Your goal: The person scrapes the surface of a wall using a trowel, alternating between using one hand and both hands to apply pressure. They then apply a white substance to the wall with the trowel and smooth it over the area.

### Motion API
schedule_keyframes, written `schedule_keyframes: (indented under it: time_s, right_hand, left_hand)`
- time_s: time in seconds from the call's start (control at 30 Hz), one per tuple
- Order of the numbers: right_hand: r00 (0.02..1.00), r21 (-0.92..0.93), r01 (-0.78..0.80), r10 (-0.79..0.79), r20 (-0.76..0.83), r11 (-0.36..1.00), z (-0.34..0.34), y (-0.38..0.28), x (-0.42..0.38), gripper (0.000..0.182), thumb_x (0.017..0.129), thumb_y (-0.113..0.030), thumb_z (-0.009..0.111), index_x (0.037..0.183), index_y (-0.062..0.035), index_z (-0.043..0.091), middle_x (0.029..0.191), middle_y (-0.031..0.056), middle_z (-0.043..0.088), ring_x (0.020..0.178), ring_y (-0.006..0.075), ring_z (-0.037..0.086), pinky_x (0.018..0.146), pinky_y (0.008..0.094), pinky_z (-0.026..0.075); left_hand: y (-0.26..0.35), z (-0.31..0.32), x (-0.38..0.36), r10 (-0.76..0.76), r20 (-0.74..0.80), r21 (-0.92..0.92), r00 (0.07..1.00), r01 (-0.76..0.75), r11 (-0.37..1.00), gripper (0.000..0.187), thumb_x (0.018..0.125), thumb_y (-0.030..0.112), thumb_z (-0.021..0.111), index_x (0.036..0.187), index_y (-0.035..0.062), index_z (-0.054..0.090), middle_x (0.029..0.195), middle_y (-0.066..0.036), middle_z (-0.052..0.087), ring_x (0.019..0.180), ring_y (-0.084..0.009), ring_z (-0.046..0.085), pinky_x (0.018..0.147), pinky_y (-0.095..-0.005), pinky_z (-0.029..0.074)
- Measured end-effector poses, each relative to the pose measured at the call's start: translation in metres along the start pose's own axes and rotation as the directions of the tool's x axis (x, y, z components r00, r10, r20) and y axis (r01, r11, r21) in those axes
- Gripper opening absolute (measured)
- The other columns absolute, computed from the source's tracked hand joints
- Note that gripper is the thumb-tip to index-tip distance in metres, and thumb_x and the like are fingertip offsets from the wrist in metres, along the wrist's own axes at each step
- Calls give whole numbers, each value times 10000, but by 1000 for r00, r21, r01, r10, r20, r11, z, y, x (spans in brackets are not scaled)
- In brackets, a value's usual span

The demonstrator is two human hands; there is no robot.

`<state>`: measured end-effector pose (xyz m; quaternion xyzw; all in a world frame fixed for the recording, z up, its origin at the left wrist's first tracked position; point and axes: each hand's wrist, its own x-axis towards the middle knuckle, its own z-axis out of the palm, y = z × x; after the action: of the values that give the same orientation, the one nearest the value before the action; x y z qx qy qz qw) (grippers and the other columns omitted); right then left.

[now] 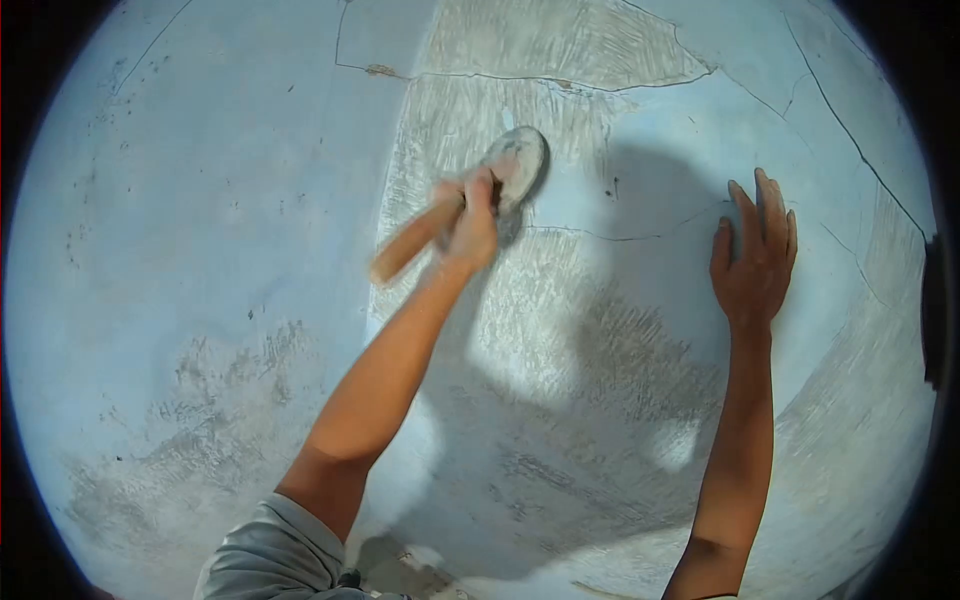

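Note:
My left hand (470,222) is closed around a wooden-handled tool (410,243) with a rounded, pale grey head. The handle slants down to the left, while the head overlaps the boundary between roughened plaster and smooth blue paint on the wall (200,180). Motion blurs the hand and the handle. To the right, my right hand (755,265) is open, fingers pointing up and slightly apart, its palm toward the smooth blue surface. It holds nothing.
Scraped, streaky plaster (530,310) runs down the middle of the wall. A long dark crack (845,125) crosses the upper right, and a jagged edge (560,82) runs along the top. A dark object (933,310) stands at the right edge. Shadows fall across the wall.

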<state>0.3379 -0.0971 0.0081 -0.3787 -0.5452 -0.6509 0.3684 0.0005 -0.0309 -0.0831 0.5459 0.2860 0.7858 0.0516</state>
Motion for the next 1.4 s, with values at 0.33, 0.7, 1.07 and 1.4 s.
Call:
schedule_keyframes:
  time_s: [0.33, 0.7, 1.07, 1.4]
  right_hand:
    - [1000, 4, -13, 13, -26, 1000, 1, 1, 1, 374, 1023, -227, 625, 1392, -223, 690, 1587, 47, 561, 1501, 269, 497, 1272, 520, 359]
    - [999, 5, -6, 6, -52, 1000, 5, 5, -3, 355, 1024, -240, 625, 1374, -247, 686, 1578, 18, 567, 1486, 249, 519, 1265, 508, 386]
    - [999, 21, -15, 16, -51, 1000, 5, 3, -4, 358, 1017, -235, 625, 1369, -243, 688, 1574, 17, 573, 1476, 250, 531, 1263, 515, 389]
    - [999, 17, -7, 8, -48, 1000, 5, 4, -5, 351, 1018, -224, 631, 1362, -230, 696, 1575, 25, 573, 1494, 246, 507, 1270, 509, 378]
  left_hand:
    - [6, -15, -13, 14, 148, -117, 989, 4, 993, 533, 1085, 351, 426, 1042, -38, 788, 1106, -128, 805, 999, -225, 718, 913, -386, 545]
    - [-1, 2, -3, 76, 58, -184, 995, -64, 981, 463, 1072, 299, 494, 934, -44, 772, 808, -20, 710, 697, -86, 513, 622, -294, 408]
    - [-34, 7, 26, 134, -90, -18, 987, -136, 991, 473, 1075, 310, 482, 1020, -40, 795, 828, -27, 731, 670, -90, 507, 617, -284, 397]
    - [-2, 1, 33, 166, 46, -158, 985, -157, 975, 463, 1063, 305, 487, 1011, -39, 791, 830, -50, 731, 683, -112, 523, 628, -304, 428]
